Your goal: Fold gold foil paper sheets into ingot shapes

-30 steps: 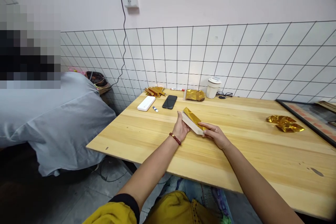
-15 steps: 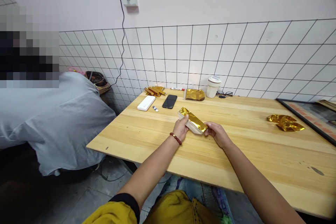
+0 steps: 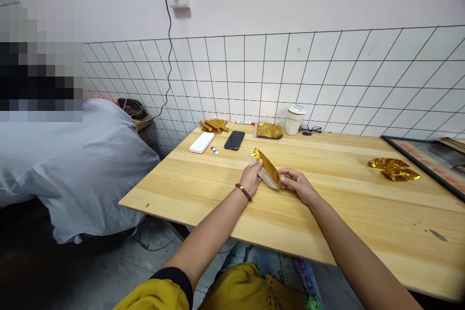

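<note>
While the underside of the gold-foil piece (image 3: 268,168) is hidden, its gold face and pale long side are shown, held slantwise over the middle of the desk (image 3: 203,189), on the near side of the dark phone (image 3: 234,140). Most fingers of the left hand (image 3: 251,179) are concealed behind the piece; its grip is closed around the left side, with the thumb laid across the foil. The left forearm is angled up and to the right. By the right hand (image 3: 296,186), palm turned inward and fingers curled, the near right end is touched; whether it is pinched there cannot be told. At far left, the head of another person (image 3: 90,155) is masked by coarse blocks. At right, the black-edged frame (image 3: 428,167) is cut off by the view's border.
</note>
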`<state>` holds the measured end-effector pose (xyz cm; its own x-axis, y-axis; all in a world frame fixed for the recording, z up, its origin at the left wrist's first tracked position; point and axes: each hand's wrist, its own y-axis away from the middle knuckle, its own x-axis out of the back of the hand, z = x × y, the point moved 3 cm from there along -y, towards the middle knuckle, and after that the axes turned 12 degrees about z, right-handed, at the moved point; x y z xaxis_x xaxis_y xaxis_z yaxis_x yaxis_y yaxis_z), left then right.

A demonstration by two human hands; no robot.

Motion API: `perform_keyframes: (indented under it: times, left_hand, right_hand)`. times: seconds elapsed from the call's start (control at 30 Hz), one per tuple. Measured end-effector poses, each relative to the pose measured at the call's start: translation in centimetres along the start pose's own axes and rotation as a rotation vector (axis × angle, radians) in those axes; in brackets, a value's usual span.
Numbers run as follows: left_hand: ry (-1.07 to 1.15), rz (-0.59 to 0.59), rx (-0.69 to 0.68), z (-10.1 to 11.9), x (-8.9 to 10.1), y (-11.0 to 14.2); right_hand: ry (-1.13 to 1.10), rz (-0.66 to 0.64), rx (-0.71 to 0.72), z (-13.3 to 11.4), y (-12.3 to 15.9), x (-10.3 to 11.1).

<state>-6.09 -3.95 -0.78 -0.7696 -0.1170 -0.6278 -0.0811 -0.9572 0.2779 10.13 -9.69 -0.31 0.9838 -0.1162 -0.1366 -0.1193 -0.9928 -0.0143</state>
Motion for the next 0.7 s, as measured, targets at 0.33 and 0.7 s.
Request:
perform_keyframes:
  times: [0.33, 0.7]
  left_hand:
    - [-0.185, -0.136, -0.059, -0.4, -0.8, 1.1]
    - [-0.522, -0.321, -0.198, -1.0, -1.1, 1.4]
  right_hand:
    - [0.083, 0.095, 0.065, 0.6, -0.5, -0.1]
    - [0.036, 0.124, 0.061, 0.1, -0.7, 0.3]
